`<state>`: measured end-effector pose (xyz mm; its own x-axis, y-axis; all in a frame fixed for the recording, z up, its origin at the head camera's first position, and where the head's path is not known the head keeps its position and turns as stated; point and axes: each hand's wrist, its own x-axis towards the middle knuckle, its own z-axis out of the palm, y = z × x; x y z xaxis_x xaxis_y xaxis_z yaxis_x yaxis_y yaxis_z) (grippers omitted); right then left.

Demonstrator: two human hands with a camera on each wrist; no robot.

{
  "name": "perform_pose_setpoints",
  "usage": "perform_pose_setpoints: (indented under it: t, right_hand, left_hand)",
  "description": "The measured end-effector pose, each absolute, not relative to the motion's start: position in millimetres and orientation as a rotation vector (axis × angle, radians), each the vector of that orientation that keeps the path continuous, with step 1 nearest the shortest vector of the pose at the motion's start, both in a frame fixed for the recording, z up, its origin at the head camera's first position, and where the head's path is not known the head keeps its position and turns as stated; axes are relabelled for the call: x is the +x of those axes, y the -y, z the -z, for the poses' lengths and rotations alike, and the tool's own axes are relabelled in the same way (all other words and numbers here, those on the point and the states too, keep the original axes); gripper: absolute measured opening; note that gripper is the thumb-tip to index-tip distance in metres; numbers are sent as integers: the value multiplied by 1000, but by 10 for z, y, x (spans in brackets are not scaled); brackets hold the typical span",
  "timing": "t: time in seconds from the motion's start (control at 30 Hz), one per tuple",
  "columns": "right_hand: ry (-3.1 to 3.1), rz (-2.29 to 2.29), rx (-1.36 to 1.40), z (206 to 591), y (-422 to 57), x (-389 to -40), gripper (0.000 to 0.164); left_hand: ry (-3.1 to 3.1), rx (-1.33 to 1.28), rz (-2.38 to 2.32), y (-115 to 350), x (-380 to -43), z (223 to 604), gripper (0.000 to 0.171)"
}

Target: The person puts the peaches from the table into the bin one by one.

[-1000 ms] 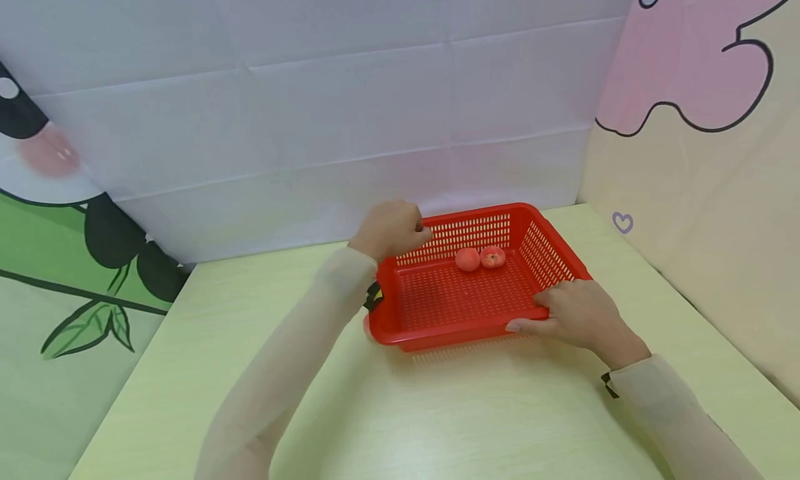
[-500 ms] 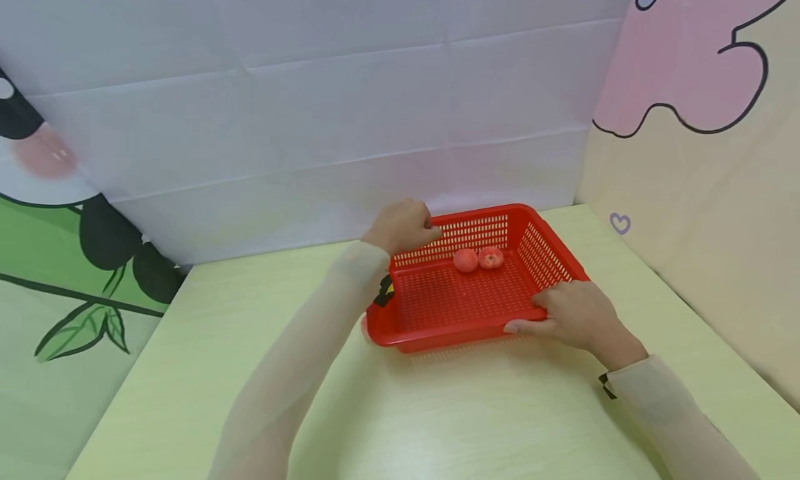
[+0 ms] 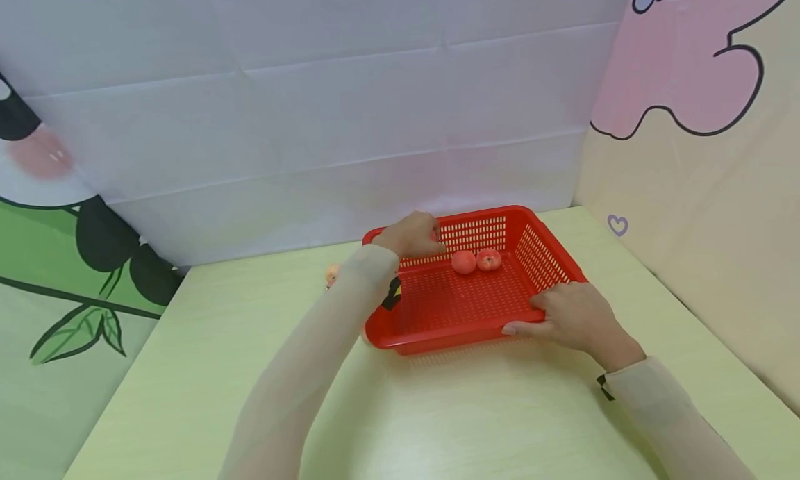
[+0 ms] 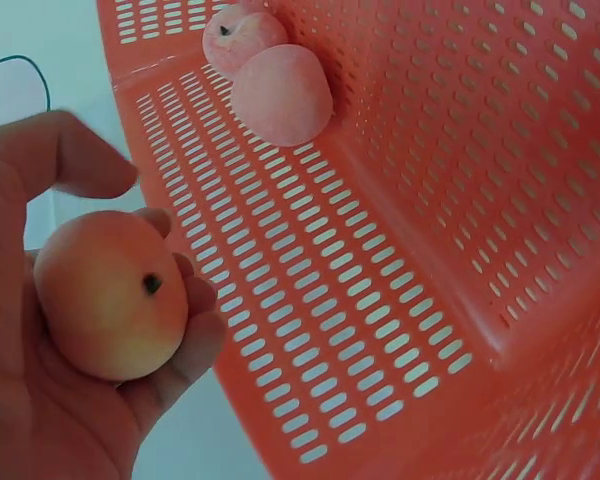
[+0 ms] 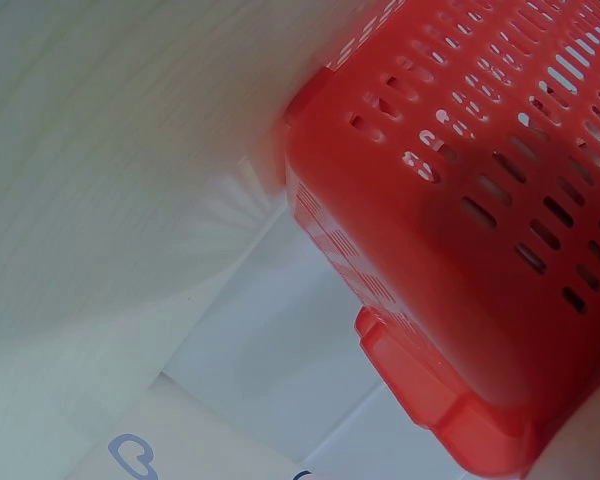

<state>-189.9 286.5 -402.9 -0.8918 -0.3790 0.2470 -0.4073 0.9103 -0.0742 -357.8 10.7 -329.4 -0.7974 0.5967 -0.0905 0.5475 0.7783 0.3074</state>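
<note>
Nearest, the two pale sleeves (image 3: 678, 417) reached in over the bench (image 3: 400, 424). The right hand (image 3: 569, 317) gripped the near right part of the red basket (image 3: 450, 341), thumb along the front rim. The basket seemed slightly tilted, with shadow under its front edge; had that grip slackened, I judge the basket might have dropped or slid, jolting whatever lay in it.

At the basket's near left corner a pinkish sliver (image 3: 364, 335) showed, too little of it to name. If it was something loose, a shove of the basket could have rolled it away.

Farther off, the left hand (image 3: 409, 235) was over the basket's far left part. The left wrist view showed it holding a peach (image 4: 110, 295) in the palm, fingers curled behind it and thumb lifted clear. With no thumb over it, that peach could have rolled out if the palm turned early; let go against the rim, it might have bounced outside. I could not tell how high it hung.

Left of that sleeve, a yellowish fruit (image 3: 332, 274) sat partly hidden, where a backward sweep of the forearm could have knocked it.

Inside, by the far wall, two more peaches (image 3: 464, 262) sat side by side, liable to bruise if struck. Behind stood a pale cloth (image 3: 350, 105).
</note>
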Motion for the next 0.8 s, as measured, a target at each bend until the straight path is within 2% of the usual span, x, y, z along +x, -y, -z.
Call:
perform_pose_setpoints:
  t: [0.13,0.27,0.57,0.8]
  right_hand:
    - [2846,-183,593,4037,-2866,-1901,64]
    - [2844,-174,591,4043,-2868,-1903,64]
    - [2840,-157,594,4050,-2865,-1922,64]
    - [2839,-169,584,4059,-2872,-1915,63]
  left_hand:
    - [-2763,926,-354,-150,-3567,3327,23]
    - [-2774,947,-277,-191,-3553,3364,32]
    - [-2763,820,-161,-269,-3511,3434,45]
    - [-2770,806,-242,-295,-3486,3455,41]
